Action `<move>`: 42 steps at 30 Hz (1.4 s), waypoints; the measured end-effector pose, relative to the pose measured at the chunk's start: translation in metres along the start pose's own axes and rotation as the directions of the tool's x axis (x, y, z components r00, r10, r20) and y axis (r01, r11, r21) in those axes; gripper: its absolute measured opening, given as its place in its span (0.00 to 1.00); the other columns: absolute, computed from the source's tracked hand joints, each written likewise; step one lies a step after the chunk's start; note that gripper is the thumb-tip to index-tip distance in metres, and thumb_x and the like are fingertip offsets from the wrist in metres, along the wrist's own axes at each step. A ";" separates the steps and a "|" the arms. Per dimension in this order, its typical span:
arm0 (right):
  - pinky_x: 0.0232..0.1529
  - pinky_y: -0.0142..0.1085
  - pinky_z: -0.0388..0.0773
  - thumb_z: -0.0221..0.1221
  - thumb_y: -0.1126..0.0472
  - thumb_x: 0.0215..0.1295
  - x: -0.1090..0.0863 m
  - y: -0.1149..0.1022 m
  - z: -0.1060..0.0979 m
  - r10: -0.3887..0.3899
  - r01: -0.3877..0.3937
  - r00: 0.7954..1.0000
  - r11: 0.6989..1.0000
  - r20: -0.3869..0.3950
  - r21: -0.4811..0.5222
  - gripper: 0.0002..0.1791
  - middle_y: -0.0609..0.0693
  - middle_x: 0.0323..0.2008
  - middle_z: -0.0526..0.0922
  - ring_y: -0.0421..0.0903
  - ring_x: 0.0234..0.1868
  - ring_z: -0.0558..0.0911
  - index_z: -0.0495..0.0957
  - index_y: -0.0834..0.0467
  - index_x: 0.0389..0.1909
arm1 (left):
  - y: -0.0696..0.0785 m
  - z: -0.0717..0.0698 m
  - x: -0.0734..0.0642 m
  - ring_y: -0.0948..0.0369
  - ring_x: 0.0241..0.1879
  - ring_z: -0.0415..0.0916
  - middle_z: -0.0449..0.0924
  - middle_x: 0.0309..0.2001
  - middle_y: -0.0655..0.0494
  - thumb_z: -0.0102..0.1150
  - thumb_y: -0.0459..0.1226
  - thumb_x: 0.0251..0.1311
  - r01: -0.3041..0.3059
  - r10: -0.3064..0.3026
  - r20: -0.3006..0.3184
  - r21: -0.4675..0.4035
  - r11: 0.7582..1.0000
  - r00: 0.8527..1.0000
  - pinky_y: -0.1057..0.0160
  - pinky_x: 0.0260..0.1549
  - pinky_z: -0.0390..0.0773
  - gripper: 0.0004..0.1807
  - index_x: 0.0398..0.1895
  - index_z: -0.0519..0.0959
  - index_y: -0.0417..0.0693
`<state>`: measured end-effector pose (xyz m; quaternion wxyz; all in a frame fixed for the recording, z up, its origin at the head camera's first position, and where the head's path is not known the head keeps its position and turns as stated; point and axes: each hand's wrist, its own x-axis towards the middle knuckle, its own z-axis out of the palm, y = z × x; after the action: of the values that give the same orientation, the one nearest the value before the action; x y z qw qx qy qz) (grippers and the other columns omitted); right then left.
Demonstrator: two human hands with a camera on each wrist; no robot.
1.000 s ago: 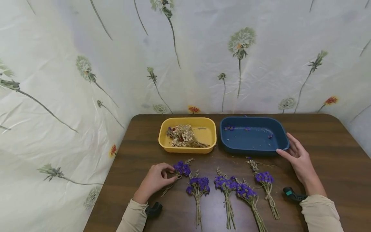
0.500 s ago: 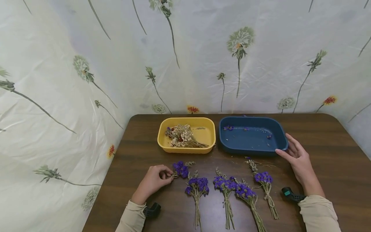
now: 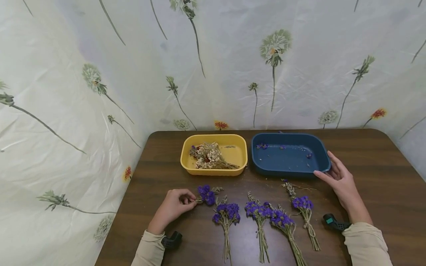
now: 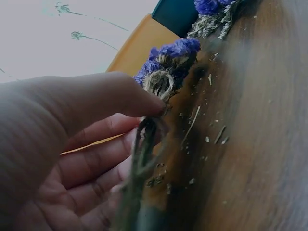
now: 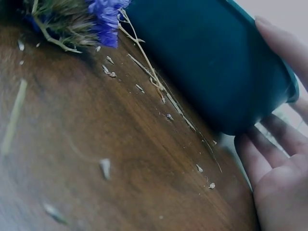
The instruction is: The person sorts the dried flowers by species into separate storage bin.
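My left hand (image 3: 173,207) pinches a small bunch of dried purple flowers (image 3: 207,195) by its stems, between thumb and fingers. In the left wrist view a twine loop (image 4: 159,83) shows just below the purple heads, beside the thumb tip. At the right end of the blue tray (image 3: 283,164), my right hand (image 3: 342,186) holds the front corner, thumb at the front and fingers along the side. Several tied purple bunches lie in a row before me, among them one bunch (image 3: 227,212) close to the held one and another (image 3: 303,203) near the right hand.
A yellow tray (image 3: 214,172) at the back holds a dried bunch with small white flowers (image 3: 209,155). Loose purple petals lie inside the blue tray. Stem bits and crumbs are scattered over the brown wooden table (image 3: 372,166). A floral-patterned cloth (image 3: 226,74) hangs behind.
My left hand has shifted slightly left along the stems, and the bunch has moved a little left, its heads showing more fully. My right hand keeps its place at the blue tray.
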<state>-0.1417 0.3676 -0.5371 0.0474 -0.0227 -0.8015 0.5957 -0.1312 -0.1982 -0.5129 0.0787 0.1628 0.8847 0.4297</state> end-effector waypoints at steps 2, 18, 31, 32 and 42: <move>0.51 0.10 0.70 0.61 0.62 0.74 0.000 0.000 0.000 0.011 -0.011 1.000 1.000 -0.002 0.020 0.47 0.45 0.84 0.47 0.41 0.81 0.59 0.46 0.37 0.84 | 0.000 -0.002 0.000 0.69 0.27 0.78 0.87 0.31 0.60 0.73 0.37 0.60 0.001 -0.001 0.011 -0.012 1.000 1.000 0.70 0.28 0.78 0.02 0.34 0.88 0.52; 0.50 0.11 0.71 0.63 0.63 0.73 0.002 0.003 -0.001 0.005 -0.004 1.000 0.998 -0.021 0.060 0.47 0.47 0.84 0.50 0.34 0.74 0.66 0.48 0.38 0.84 | 0.013 -0.013 0.003 0.67 0.31 0.82 0.89 0.35 0.56 0.74 0.38 0.60 0.004 0.000 0.034 -0.129 0.992 0.999 0.68 0.32 0.84 0.04 0.35 0.88 0.52; 0.50 0.12 0.73 0.63 0.67 0.71 0.001 0.005 0.000 -0.019 0.024 0.999 0.985 -0.029 0.174 0.46 0.49 0.83 0.54 0.24 0.61 0.72 0.52 0.43 0.83 | 0.044 -0.014 0.025 0.65 0.32 0.82 0.87 0.34 0.59 0.74 0.38 0.61 -0.069 0.076 0.073 -0.085 0.994 0.994 0.65 0.34 0.85 0.04 0.37 0.88 0.54; 0.50 0.12 0.73 0.63 0.67 0.71 0.001 0.005 0.000 -0.019 0.024 0.999 0.984 -0.031 0.174 0.46 0.49 0.83 0.55 0.24 0.61 0.72 0.53 0.43 0.83 | 0.047 -0.013 0.027 0.64 0.32 0.82 0.87 0.33 0.59 0.74 0.39 0.61 -0.068 0.075 0.075 -0.088 0.994 0.994 0.65 0.33 0.85 0.04 0.37 0.88 0.55; 0.50 0.13 0.73 0.63 0.67 0.71 0.000 0.006 -0.001 -0.016 0.021 0.999 0.984 -0.030 0.178 0.45 0.49 0.82 0.56 0.24 0.62 0.73 0.53 0.42 0.83 | 0.070 -0.002 0.052 0.65 0.31 0.81 0.87 0.35 0.57 0.73 0.38 0.61 -0.106 0.115 0.083 -0.099 0.989 0.990 0.67 0.33 0.83 0.04 0.37 0.88 0.51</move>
<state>-0.1420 0.3700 -0.5426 0.0661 -0.0195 -0.7444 0.6641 -0.1650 -0.1411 -0.4567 0.1014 0.2266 0.8487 0.4669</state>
